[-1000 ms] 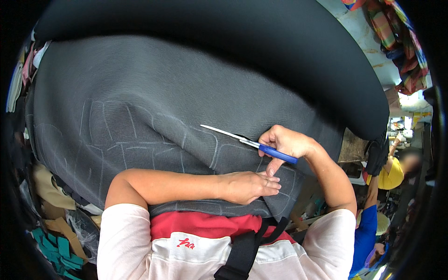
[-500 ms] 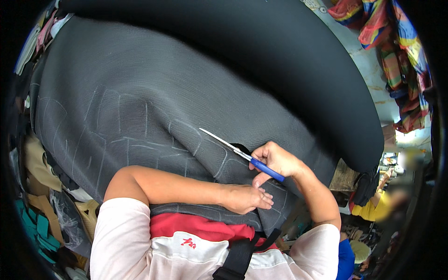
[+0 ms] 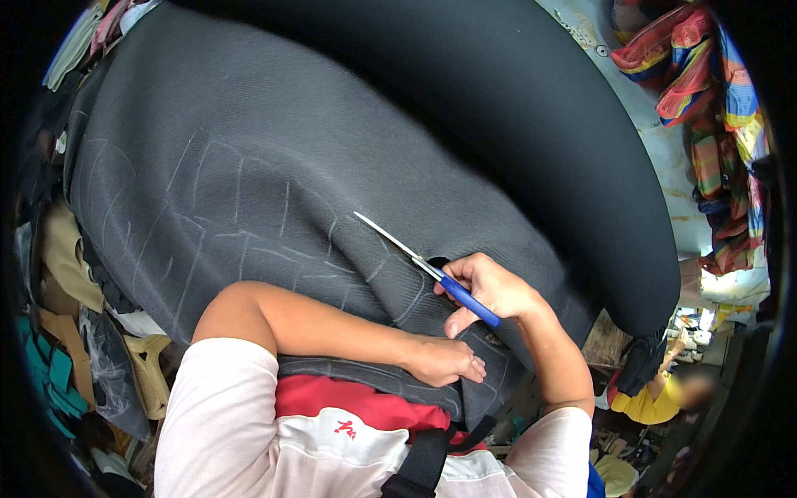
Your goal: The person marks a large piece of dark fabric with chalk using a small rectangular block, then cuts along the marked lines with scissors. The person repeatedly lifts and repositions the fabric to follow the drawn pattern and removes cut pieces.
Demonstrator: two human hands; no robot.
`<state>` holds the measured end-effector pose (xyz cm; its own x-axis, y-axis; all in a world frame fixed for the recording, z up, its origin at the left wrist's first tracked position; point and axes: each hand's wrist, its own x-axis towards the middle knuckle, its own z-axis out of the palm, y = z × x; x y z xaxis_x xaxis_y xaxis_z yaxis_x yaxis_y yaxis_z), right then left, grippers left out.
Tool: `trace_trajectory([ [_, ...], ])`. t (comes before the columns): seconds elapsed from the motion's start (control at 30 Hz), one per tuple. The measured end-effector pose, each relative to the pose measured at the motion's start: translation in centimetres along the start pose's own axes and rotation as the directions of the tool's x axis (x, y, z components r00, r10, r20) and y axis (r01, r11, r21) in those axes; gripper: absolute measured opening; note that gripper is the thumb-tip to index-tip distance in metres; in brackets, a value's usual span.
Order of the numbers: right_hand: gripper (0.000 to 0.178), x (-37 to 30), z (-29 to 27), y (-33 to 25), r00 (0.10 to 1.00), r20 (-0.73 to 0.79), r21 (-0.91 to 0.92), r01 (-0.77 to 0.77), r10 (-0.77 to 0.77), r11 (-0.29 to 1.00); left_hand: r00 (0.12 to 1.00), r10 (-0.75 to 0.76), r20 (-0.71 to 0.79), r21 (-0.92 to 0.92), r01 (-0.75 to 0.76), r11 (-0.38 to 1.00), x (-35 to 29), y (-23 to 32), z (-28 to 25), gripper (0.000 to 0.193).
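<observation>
A pair of scissors (image 3: pixel 467 296) with blue handles is in my right hand (image 3: pixel 491 292), its long blades slanting up and left over the sheet with their tip on or just above the surface. Dark grey textured sheet material (image 3: pixel 274 108) spreads in front of me, marked with pale outlines, many of them along its near part. Just below the scissors, my left hand (image 3: pixel 444 362) has its fingers bent together on the near right part of the sheet, which it appears to grip. Its thumb is hidden. A small dark gap shows beside the scissors' pivot.
A thick smooth black roll (image 3: pixel 531 108) curves along the sheet's far side. Colourful mesh bags (image 3: pixel 685 62) hang at the upper right. At left lie teal pieces (image 3: pixel 56 365), clear plastic (image 3: pixel 116 373) and a tan woven item (image 3: pixel 148 378). Another person in yellow (image 3: pixel 652 405) is at right.
My left hand has shifted slightly down, away from my right thumb. The scissors have tilted a little steeper. The marked sheet appears further right as the view shifts.
</observation>
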<state>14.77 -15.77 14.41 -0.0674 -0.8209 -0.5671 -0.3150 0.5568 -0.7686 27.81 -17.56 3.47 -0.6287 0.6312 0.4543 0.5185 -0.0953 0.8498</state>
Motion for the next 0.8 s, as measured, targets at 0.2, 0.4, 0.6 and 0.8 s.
trace_trajectory([
  [0.2,0.058,2.4,-0.3,-1.2,0.998,0.018,-0.077,-0.052,0.053,0.996,1.000,0.005,-0.010,-0.021,-0.005,1.000,0.1,-0.2,0.0,0.046],
  [0.4,0.060,3.4,0.1,-2.9,0.999,-0.030,-0.165,-0.035,0.030,0.986,1.000,-0.021,0.001,-0.058,0.021,0.998,0.1,-0.4,0.0,0.046],
  [0.6,0.058,5.8,1.5,-3.8,0.996,-0.041,-0.102,-0.084,0.080,0.991,0.998,-0.002,0.059,-0.059,0.006,0.998,0.4,-0.7,0.0,0.046],
  [0.8,0.059,6.5,2.2,-4.1,0.996,-0.077,-0.137,-0.051,0.041,0.989,0.998,-0.044,0.046,-0.073,0.047,0.996,0.3,-0.7,0.1,0.045],
])
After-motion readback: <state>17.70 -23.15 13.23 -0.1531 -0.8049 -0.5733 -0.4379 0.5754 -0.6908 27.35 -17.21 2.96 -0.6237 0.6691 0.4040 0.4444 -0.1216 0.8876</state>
